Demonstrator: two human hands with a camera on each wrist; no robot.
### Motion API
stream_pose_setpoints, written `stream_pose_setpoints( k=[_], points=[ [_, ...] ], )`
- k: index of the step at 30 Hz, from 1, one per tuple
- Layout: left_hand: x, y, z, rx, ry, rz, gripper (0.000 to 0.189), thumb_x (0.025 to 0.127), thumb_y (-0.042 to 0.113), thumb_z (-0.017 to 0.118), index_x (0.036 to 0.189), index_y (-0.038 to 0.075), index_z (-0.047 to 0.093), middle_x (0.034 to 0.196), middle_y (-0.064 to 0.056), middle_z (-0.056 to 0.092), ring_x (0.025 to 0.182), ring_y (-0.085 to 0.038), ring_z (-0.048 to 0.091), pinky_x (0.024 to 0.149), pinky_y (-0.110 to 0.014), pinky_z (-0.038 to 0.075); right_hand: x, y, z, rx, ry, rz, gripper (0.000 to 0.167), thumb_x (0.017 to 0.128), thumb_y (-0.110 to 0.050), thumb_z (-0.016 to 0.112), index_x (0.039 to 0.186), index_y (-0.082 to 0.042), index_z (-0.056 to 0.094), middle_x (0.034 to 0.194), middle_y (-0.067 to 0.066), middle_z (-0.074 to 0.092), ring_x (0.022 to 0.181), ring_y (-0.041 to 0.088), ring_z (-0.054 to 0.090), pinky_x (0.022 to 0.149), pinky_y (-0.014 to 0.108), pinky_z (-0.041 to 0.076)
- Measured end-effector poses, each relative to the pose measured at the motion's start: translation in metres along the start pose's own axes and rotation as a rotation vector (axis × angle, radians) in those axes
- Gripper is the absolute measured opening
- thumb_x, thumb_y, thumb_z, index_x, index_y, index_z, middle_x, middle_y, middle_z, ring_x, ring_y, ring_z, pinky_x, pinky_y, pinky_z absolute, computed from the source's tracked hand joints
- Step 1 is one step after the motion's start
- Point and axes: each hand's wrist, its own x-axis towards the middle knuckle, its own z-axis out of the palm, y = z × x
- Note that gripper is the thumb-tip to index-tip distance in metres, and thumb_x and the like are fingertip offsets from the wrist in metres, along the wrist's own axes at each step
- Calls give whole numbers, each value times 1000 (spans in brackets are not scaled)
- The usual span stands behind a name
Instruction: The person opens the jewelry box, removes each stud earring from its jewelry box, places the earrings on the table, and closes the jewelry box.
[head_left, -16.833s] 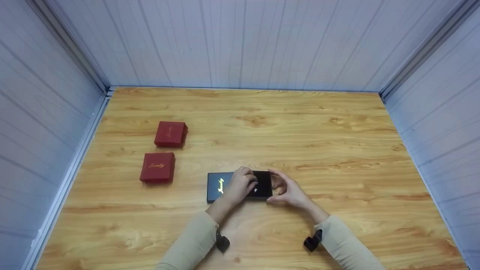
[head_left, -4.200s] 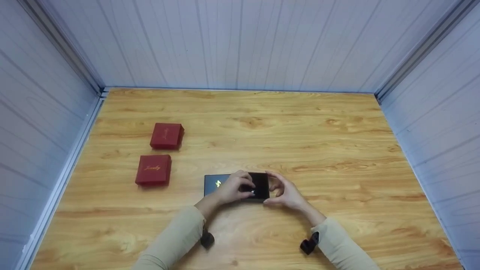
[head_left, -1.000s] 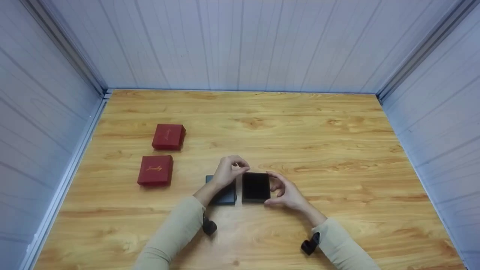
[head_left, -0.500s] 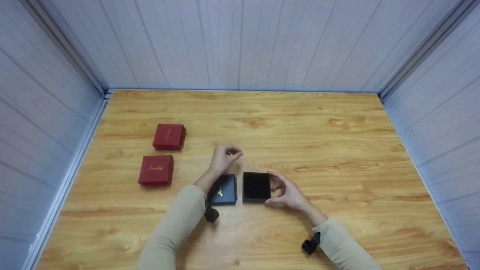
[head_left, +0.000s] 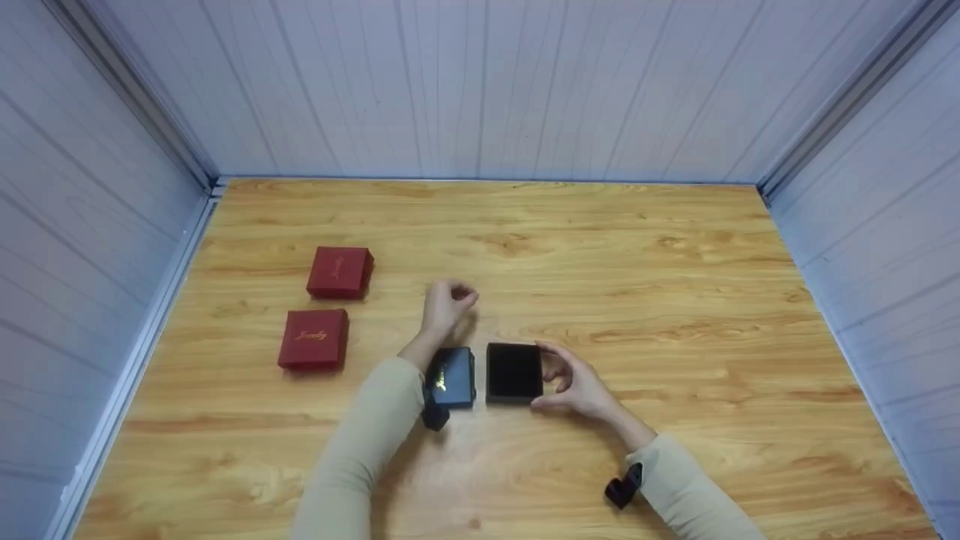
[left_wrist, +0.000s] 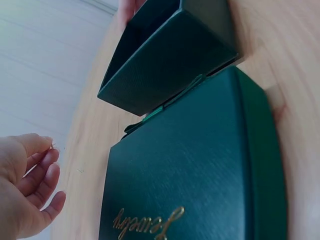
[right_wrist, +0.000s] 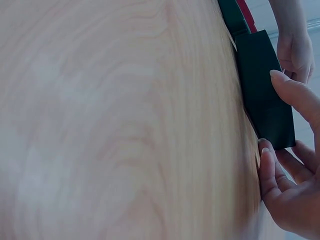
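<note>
Left grip (head_left: pixel 446 307) pinched on a thin item (left_wrist: pixel 53 146), centre frame; right grip (head_left: pixel 585 388) clamped on the open box (head_left: pixel 514 375). Likely an unpacking step; next move calls for a steady pinch.

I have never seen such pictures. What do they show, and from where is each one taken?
There is no machine: a person works bare-handed. The head picture comes from a camera worn on the head, looking down. The other two come from the left-wrist camera and the right-wrist camera. On the wood-grained table lie two red boxes, a dark open box and, beside it, a dark piece with gold lettering, probably its lid. The right hand holds the dark open box. The left hand seems to pinch a tiny thing, too small to name.
</note>
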Motion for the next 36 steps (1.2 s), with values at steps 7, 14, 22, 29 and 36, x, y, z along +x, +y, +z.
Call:
stream_pose_setpoints(
  k=[7, 14, 22, 29, 36],
  points=[
    [9, -4, 3, 33, 22, -82, 7, 77, 4, 64, 78, -2, 67, 73, -9, 62, 68, -19, 55, 64, -27, 45, 0, -1, 0, 7, 0, 19, 83, 60, 1, 78, 131, 4, 36, 94, 27, 51, 83, 44, 48, 59, 25, 42],
    [17, -4, 5, 84, 57, -143, 9, 76, 3, 61, 78, -1, 68, 72, -9, 62, 68, -20, 56, 64, -28, 46, 1, 0, -1, -1, 7, -2, 81, 60, 1, 78, 130, 6, 37, 98, 26, 51, 82, 43, 49, 58, 25, 41],
    [22, -3, 9, 136, 54, -212, 12, 78, 5, 58, 78, 1, 69, 76, -9, 64, 72, -21, 58, 66, -31, 46, 1, 0, 1, 3, 8, -12, 81, 60, 2, 78, 129, 6, 37, 106, 25, 49, 83, 44, 49, 59, 34, 44],
    [23, -3, 14, 160, 51, -260, 14, 79, 7, 56, 80, 4, 69, 81, -7, 65, 75, -20, 59, 67, -32, 47, 0, -2, 1, -11, 13, 11, 82, 59, 0, 79, 130, 4, 38, 114, 22, 48, 83, 43, 49, 58, 30, 44],
    [24, -4, 20, 195, 51, -293, 15, 78, 7, 55, 76, 8, 70, 78, -4, 65, 70, -17, 58, 64, -30, 47, 0, -4, 1, -16, 9, 27, 82, 59, 0, 79, 130, 4, 37, 105, 24, 50, 83, 43, 49, 58, 25, 42]
  ],
)
